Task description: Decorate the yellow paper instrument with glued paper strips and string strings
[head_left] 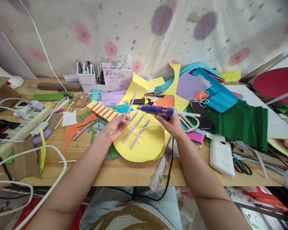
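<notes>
A yellow paper guitar shape [146, 145] lies on the wooden table, with purple strips across its neck and body. My left hand [115, 127] rests over its left side, fingers pinched on a thin white string [140, 132] that loops across the yellow paper. My right hand [174, 124] grips a blue glue gun [156, 110], held level with its nozzle pointing left above the guitar. The gun's black cord [171, 172] drops over the table's front edge.
White-handled scissors [189, 119] and a black phone [201, 115] lie right of my right hand. Green felt [242, 123], blue and purple paper are piled at the back right. A power strip [21, 123] with cables sits left. White boxes with pens [86, 75] stand at the back.
</notes>
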The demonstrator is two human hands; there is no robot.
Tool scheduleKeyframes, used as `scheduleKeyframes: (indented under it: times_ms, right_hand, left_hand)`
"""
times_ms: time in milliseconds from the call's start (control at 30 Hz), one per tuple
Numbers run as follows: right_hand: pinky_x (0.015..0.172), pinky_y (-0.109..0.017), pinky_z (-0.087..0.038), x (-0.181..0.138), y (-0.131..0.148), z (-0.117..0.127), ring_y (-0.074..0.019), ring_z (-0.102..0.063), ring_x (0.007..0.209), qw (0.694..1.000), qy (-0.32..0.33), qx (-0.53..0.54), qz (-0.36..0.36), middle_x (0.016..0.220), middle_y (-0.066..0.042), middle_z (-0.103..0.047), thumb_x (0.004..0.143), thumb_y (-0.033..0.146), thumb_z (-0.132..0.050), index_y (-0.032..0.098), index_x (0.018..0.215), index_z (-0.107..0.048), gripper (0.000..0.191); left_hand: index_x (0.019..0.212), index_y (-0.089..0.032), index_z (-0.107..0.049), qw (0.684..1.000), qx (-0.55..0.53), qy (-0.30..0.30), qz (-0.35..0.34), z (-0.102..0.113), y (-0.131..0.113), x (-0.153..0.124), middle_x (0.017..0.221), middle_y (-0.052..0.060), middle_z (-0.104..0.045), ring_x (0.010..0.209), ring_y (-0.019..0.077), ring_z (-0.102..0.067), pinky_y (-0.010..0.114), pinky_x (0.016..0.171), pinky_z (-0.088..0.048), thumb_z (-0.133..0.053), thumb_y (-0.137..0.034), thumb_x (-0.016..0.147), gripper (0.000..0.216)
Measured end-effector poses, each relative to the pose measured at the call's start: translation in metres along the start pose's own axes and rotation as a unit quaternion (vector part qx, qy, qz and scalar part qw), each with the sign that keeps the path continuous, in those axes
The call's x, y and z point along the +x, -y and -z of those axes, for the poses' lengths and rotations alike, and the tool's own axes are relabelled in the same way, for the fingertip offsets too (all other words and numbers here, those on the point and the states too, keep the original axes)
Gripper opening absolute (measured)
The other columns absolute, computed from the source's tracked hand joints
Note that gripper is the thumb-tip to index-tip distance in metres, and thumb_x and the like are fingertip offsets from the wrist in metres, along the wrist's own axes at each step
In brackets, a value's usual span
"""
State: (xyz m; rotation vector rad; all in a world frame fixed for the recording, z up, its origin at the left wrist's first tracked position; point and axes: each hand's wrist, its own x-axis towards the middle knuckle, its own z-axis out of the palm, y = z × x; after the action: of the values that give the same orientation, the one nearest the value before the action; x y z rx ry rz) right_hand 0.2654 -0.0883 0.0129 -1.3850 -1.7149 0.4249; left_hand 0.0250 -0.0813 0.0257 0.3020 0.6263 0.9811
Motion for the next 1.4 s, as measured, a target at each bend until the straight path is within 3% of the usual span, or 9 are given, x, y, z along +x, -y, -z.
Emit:
scheduleKeyframes:
  times_ms: [133,267,433,633,767,867,933,1167,1400]
  right_hand:
    - [0.049,-0.025,-0.036,0.009,-0.018,0.009,-0.0118,-0.044,0.051,0.989,-0.094,0.021,-0.112,0.054,0.001,-0.048,0.071,0.057,-0.058,0.015,0.074,-0.064,0.042]
    - [0.051,-0.026,-0.038,0.015,-0.038,0.007,-0.0137,-0.049,0.053,0.976,-0.102,0.017,-0.189,0.057,-0.001,-0.055,0.068,0.06,-0.059,0.014,0.077,-0.065,0.047]
    - [0.062,-0.032,-0.042,0.017,-0.051,-0.012,-0.0211,-0.058,0.07,0.977,-0.041,-0.076,-0.196,0.075,-0.007,-0.064,0.07,0.059,-0.057,0.016,0.086,-0.066,0.046]
    - [0.06,-0.032,-0.042,0.025,-0.054,-0.027,-0.0239,-0.06,0.071,0.969,0.013,-0.145,-0.202,0.077,-0.01,-0.065,0.072,0.058,-0.055,0.017,0.085,-0.065,0.044]
    - [0.066,-0.032,-0.043,0.02,-0.045,-0.015,-0.0239,-0.059,0.08,0.977,0.022,-0.16,-0.141,0.085,-0.011,-0.065,0.07,0.059,-0.058,0.016,0.088,-0.063,0.046]
    - [0.07,-0.035,-0.042,0.012,-0.029,0.005,-0.0271,-0.057,0.087,0.957,-0.006,-0.259,-0.131,0.091,-0.015,-0.063,0.064,0.057,-0.065,0.015,0.085,-0.059,0.047]
    - [0.064,-0.033,-0.039,0.008,-0.016,0.016,-0.0249,-0.056,0.077,0.944,0.01,-0.296,-0.145,0.08,-0.011,-0.062,0.064,0.057,-0.065,0.018,0.074,-0.055,0.042]
    - [0.048,-0.025,-0.029,0.001,0.019,0.001,-0.0117,-0.043,0.05,0.978,0.129,-0.123,-0.107,0.054,0.001,-0.051,0.075,0.054,-0.056,0.02,0.059,-0.045,0.039]
    - [0.053,-0.024,-0.04,0.001,0.023,-0.027,-0.0108,-0.05,0.057,0.985,0.114,0.076,-0.101,0.067,0.0,-0.059,0.077,0.049,-0.055,0.019,0.077,-0.057,0.029]
  left_hand:
    - [0.09,-0.004,-0.054,1.0,0.012,-0.007,-0.027,0.001,0.0,0.002,0.067,0.0,-0.054,0.045,-0.0015,-0.05,0.004,0.049,-0.048,-0.037,0.004,0.085,0.02]
    - [0.086,-0.009,-0.053,0.994,0.069,-0.017,-0.084,0.001,0.003,0.002,0.065,-0.002,-0.055,0.045,-0.0008,-0.048,0.007,0.049,-0.049,-0.048,0.004,0.08,0.015]
    - [0.099,-0.014,-0.05,0.957,0.216,-0.074,-0.181,0.002,0.009,0.002,0.063,-0.003,-0.06,0.047,0.0037,-0.052,0.019,0.053,-0.055,-0.057,-0.002,0.076,0.027]
    - [0.103,-0.016,-0.049,0.932,0.282,-0.071,-0.216,0.004,0.014,0.003,0.058,-0.004,-0.06,0.051,0.0076,-0.057,0.023,0.056,-0.055,-0.065,-0.01,0.072,0.036]
    - [0.104,-0.018,-0.049,0.928,0.287,-0.066,-0.228,0.006,0.014,0.003,0.059,-0.003,-0.061,0.054,0.0086,-0.059,0.023,0.056,-0.055,-0.067,-0.013,0.07,0.038]
    - [0.105,-0.018,-0.048,0.925,0.292,-0.064,-0.233,0.007,0.014,0.004,0.061,-0.003,-0.062,0.055,0.0087,-0.059,0.023,0.057,-0.055,-0.066,-0.014,0.071,0.038]
    - [0.105,-0.018,-0.049,0.924,0.296,-0.064,-0.235,0.007,0.014,0.005,0.061,-0.003,-0.062,0.055,0.0082,-0.058,0.023,0.057,-0.055,-0.065,-0.013,0.072,0.037]
    - [0.106,-0.018,-0.049,0.922,0.3,-0.074,-0.232,0.003,0.016,0.002,0.061,-0.003,-0.062,0.051,0.0075,-0.057,0.021,0.055,-0.054,-0.066,-0.012,0.071,0.04]
    - [0.111,-0.018,-0.048,0.922,0.309,-0.058,-0.228,0.005,0.02,0.005,0.059,-0.003,-0.061,0.053,0.009,-0.058,0.022,0.055,-0.054,-0.066,-0.012,0.071,0.044]
